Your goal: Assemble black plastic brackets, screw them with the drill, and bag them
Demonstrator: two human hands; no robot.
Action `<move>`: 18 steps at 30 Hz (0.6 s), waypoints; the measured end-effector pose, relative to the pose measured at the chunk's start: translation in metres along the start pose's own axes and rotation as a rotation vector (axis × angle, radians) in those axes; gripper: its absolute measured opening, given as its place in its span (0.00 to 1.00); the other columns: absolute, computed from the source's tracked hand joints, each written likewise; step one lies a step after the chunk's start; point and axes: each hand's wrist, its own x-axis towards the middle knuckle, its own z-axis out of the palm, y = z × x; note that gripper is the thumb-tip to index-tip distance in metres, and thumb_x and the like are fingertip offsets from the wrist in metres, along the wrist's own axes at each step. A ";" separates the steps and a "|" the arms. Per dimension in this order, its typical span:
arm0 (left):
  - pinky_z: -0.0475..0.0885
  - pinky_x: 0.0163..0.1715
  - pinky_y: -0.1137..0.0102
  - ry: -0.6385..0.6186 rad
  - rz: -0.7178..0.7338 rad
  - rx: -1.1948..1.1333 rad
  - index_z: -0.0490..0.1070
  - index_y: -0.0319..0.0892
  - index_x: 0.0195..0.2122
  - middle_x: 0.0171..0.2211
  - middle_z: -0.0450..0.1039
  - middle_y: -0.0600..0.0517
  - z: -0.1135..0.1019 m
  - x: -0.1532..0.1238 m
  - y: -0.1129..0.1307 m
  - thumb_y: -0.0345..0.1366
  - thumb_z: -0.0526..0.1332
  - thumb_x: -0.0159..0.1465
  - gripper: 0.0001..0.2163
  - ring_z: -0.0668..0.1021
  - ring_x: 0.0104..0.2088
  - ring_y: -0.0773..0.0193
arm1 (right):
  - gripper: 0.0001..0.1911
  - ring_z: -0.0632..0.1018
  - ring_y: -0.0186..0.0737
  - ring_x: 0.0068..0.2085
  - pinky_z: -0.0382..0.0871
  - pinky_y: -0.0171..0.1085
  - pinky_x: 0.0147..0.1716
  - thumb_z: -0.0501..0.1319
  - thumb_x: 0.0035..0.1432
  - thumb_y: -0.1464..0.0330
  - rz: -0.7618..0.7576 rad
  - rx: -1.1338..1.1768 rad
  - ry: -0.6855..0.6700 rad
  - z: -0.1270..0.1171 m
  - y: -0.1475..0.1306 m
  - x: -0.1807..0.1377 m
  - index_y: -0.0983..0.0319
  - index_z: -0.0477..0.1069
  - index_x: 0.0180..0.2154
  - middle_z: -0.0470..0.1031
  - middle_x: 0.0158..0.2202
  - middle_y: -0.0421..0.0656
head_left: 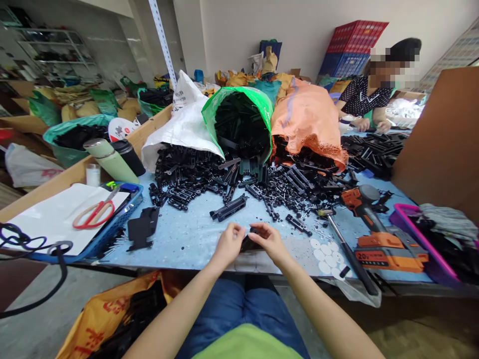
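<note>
Close to the table's front edge, my left hand (pixel 229 243) and my right hand (pixel 270 240) come together over a small black plastic part (pixel 247 244). Fingers of both hands are closed on it, and they hide much of its shape. Just beyond them lies a longer black plastic assembly (pixel 229 208). Farther back spreads a heap of black plastic pieces (pixel 187 184), with small black parts and metal pins among them. A separate black bracket piece (pixel 298 225) rests to the right of my right hand.
An orange cordless drill (pixel 385 249), a hammer (pixel 354 254) and white discs (pixel 325 255) lie right. Left are red-handled scissors (pixel 95 214) on a blue basket (pixel 86 249) and a green bottle (pixel 110 159). White (pixel 179 129), green (pixel 265 104) and orange sacks (pixel 307 114) stand behind. A co-worker (pixel 374 94) sits back right.
</note>
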 end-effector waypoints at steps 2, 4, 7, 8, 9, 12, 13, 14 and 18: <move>0.68 0.37 0.66 0.235 0.092 0.370 0.66 0.41 0.35 0.35 0.72 0.46 -0.009 0.039 0.006 0.44 0.49 0.64 0.13 0.75 0.38 0.59 | 0.21 0.72 0.35 0.32 0.67 0.34 0.31 0.67 0.44 0.59 0.003 0.098 0.140 -0.002 0.000 0.003 0.62 0.70 0.39 0.71 0.31 0.41; 0.65 0.44 0.63 0.307 0.055 0.581 0.68 0.38 0.35 0.40 0.70 0.41 -0.018 0.082 0.013 0.41 0.52 0.63 0.12 0.72 0.45 0.54 | 0.22 0.73 0.35 0.31 0.68 0.35 0.31 0.66 0.45 0.58 0.036 0.205 0.192 -0.004 -0.003 0.005 0.62 0.69 0.40 0.69 0.30 0.40; 0.65 0.42 0.62 0.296 0.025 0.625 0.70 0.34 0.31 0.39 0.70 0.36 -0.028 0.132 0.022 0.36 0.60 0.56 0.08 0.71 0.45 0.49 | 0.21 0.74 0.35 0.29 0.69 0.36 0.29 0.64 0.48 0.57 0.109 0.386 0.179 -0.010 -0.011 0.003 0.58 0.66 0.43 0.67 0.31 0.37; 0.65 0.40 0.62 0.285 0.026 0.633 0.70 0.33 0.29 0.37 0.71 0.36 -0.029 0.141 0.024 0.34 0.61 0.54 0.07 0.72 0.43 0.48 | 0.20 0.74 0.34 0.28 0.69 0.35 0.28 0.63 0.49 0.57 0.132 0.428 0.183 -0.014 -0.013 0.001 0.57 0.65 0.43 0.66 0.31 0.37; 0.66 0.39 0.63 0.273 0.037 0.641 0.70 0.33 0.28 0.35 0.71 0.37 -0.029 0.146 0.026 0.33 0.62 0.53 0.06 0.72 0.42 0.49 | 0.19 0.73 0.33 0.27 0.69 0.34 0.26 0.62 0.50 0.58 0.151 0.453 0.196 -0.018 -0.015 0.000 0.57 0.65 0.43 0.66 0.31 0.37; 0.65 0.40 0.65 0.230 0.138 0.659 0.70 0.36 0.29 0.34 0.72 0.41 -0.014 0.132 0.031 0.32 0.60 0.55 0.05 0.73 0.41 0.53 | 0.18 0.69 0.28 0.22 0.62 0.28 0.19 0.62 0.50 0.58 0.151 0.434 0.270 -0.029 -0.018 -0.004 0.58 0.65 0.42 0.65 0.29 0.36; 0.66 0.40 0.66 0.197 0.198 0.660 0.70 0.37 0.30 0.34 0.72 0.44 -0.003 0.119 0.035 0.33 0.60 0.55 0.05 0.73 0.41 0.55 | 0.19 0.67 0.27 0.21 0.59 0.27 0.16 0.62 0.49 0.58 0.131 0.403 0.300 -0.032 -0.019 -0.007 0.58 0.64 0.43 0.65 0.27 0.36; 0.66 0.40 0.67 0.154 0.276 0.652 0.69 0.38 0.31 0.34 0.71 0.46 0.011 0.102 0.038 0.34 0.59 0.56 0.05 0.73 0.40 0.57 | 0.21 0.65 0.26 0.19 0.56 0.26 0.15 0.62 0.49 0.58 0.107 0.364 0.326 -0.034 -0.019 -0.010 0.58 0.63 0.44 0.64 0.25 0.35; 0.69 0.39 0.65 -0.137 0.759 0.486 0.67 0.41 0.31 0.31 0.70 0.49 0.059 0.022 0.055 0.37 0.58 0.59 0.05 0.73 0.37 0.58 | 0.23 0.61 0.27 0.17 0.54 0.28 0.15 0.64 0.47 0.57 -0.041 0.107 0.453 -0.050 -0.032 -0.028 0.59 0.64 0.44 0.62 0.20 0.33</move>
